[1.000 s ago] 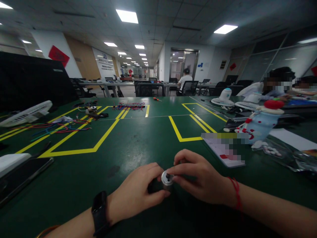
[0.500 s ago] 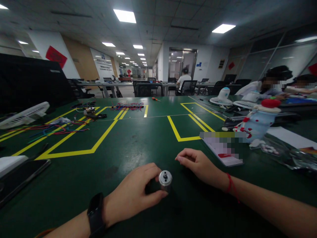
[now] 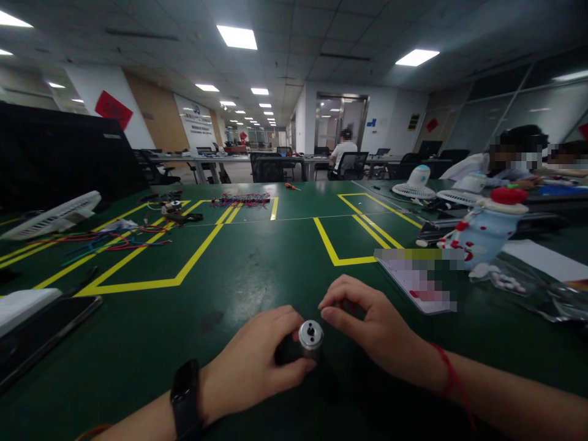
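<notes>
A small silver cylindrical motor [image 3: 311, 335] stands upright near the front of the green table, its round metal end with dark holes facing up. My left hand [image 3: 257, 352] grips it from the left, thumb on the near side and fingers on the far side. Just up and to the right of the motor is my right hand [image 3: 362, 315], its thumb and index fingertips pinched close together. Whatever those fingertips hold, if anything, is too small to make out. The right hand appears apart from the motor.
A phone-like flat slab [image 3: 408, 285] lies right of my right hand, near a blue cup [image 3: 491, 229]. Loose wires [image 3: 124, 236], a black phone [image 3: 46, 337] and a white fan [image 3: 52, 214] are at left. An orange screwdriver [image 3: 289, 186] lies far back. People sit beyond.
My right hand has come left and closer to the motor's top. The left hand keeps its grip. The motor's top looks different: the small raised shaft tip is less visible now.
</notes>
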Action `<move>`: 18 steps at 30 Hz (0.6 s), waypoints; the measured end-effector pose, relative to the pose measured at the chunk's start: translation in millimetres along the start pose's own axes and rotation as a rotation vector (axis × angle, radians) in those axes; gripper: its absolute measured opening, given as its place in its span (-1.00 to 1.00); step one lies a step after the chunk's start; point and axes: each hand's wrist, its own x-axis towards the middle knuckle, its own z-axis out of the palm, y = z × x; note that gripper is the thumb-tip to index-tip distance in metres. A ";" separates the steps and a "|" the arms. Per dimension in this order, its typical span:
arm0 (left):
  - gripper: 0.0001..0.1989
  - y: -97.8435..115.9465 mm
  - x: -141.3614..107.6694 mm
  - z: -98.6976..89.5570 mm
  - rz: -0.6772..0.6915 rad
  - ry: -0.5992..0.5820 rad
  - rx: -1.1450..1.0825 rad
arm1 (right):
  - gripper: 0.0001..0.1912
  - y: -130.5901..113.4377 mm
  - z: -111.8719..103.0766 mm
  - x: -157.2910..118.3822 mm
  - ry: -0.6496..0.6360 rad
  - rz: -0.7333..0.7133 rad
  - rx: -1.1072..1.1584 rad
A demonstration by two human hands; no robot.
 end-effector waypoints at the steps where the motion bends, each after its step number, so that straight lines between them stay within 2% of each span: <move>1: -0.86 0.4 -0.1 -0.6 -0.001 0.002 -0.002 | -0.91 4.0 -3.4 -0.4 -0.035 0.012 -0.008; 6: -0.85 -0.2 -1.4 -2.1 -0.021 -0.002 -0.015 | -0.93 19.5 -13.7 -5.8 -0.333 0.023 -0.204; 9: -0.85 -0.6 -1.5 -1.7 -0.033 -0.008 -0.019 | -0.90 19.8 -13.9 -9.1 -0.391 -0.007 -0.273; 12: -0.86 -0.3 -1.0 -1.7 -0.024 -0.013 -0.019 | -0.88 21.3 -15.5 -7.5 -0.334 0.023 -0.126; 15: -0.85 0.2 -0.9 -2.6 -0.016 -0.013 -0.015 | -0.82 31.0 -21.8 -0.7 -0.137 0.109 0.010; 17: -0.85 0.4 -1.2 -3.2 -0.015 -0.011 -0.015 | -0.80 39.6 -27.2 4.2 -0.042 0.154 -0.072; 18: -0.85 0.4 -1.4 -3.4 -0.014 -0.011 -0.015 | -0.80 43.0 -29.5 6.0 -0.035 0.163 -0.143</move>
